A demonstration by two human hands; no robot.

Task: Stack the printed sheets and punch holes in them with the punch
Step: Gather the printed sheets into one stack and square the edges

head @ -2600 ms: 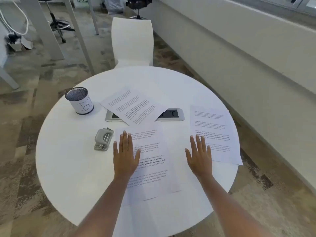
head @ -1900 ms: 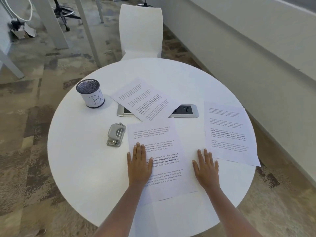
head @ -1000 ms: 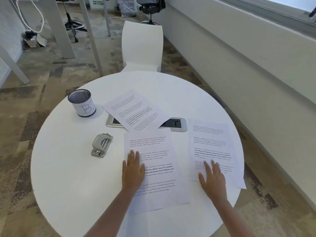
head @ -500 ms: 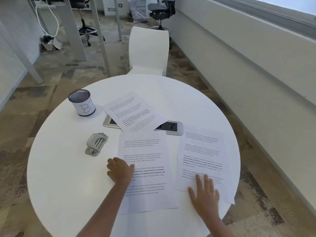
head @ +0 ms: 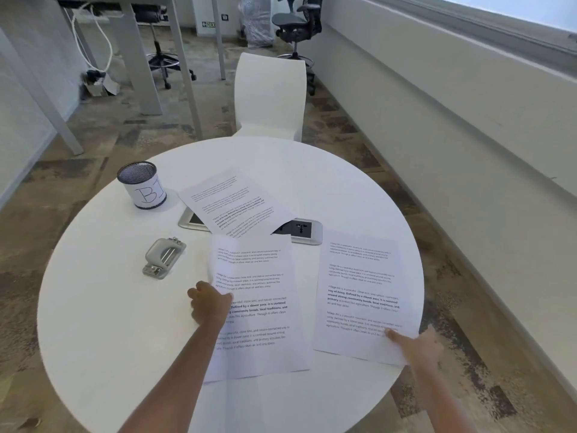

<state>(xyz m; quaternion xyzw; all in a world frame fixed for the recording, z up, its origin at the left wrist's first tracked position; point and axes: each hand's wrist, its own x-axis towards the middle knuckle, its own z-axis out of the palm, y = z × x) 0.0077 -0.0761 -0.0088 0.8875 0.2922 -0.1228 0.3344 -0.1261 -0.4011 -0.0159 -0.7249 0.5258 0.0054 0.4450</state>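
Note:
Three printed sheets lie on a round white table [head: 93, 323]. My left hand [head: 209, 304] pinches the left edge of the middle sheet [head: 259, 310], and that edge curls up off the table. My right hand [head: 416, 346] grips the near right corner of the right sheet [head: 362, 295], thumb on top. The far sheet [head: 232, 203] rests at an angle across a power socket panel. A grey hole punch [head: 164, 258] sits on the table left of the middle sheet, untouched.
A mesh pen cup [head: 142, 189] labelled "B1" stands at the far left of the table. The socket panel [head: 299, 231] is set into the table's middle. A white chair [head: 270, 95] stands behind the table; a wall ledge runs along the right.
My left hand went from flat on the middle sheet to pinching its left edge and lifting it. My right hand slid onto the right sheet, pulled it nearer, and now grips its corner.

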